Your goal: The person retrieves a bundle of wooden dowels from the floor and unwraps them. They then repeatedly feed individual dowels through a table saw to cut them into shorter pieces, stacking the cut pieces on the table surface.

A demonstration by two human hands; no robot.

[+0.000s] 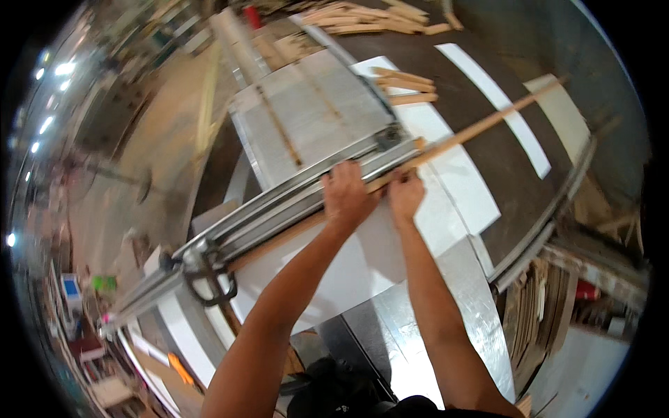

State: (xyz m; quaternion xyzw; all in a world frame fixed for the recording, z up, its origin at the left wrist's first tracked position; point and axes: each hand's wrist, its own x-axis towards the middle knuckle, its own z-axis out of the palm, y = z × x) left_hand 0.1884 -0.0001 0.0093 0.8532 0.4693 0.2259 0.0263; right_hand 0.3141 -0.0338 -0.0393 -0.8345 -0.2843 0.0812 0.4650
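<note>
Forearms (442, 320) near; R grip (407, 197) pinched closed on wood strip (481, 126); L grip (347, 198) half-curled over metal rail (279, 212), hold unclear. Strip prob. light, stiff, splintery; hold approx. mid-length.

Both forearms (282, 299) reach forward, right fingers (400, 178) curled

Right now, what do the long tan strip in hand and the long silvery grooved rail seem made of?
Long tan strip: likely bare wood, matte; warm brown, no gloss.
Long silvery grooved rail: metal, probably aluminium, satin; bright streaks along its length, alloy unclear.
</note>
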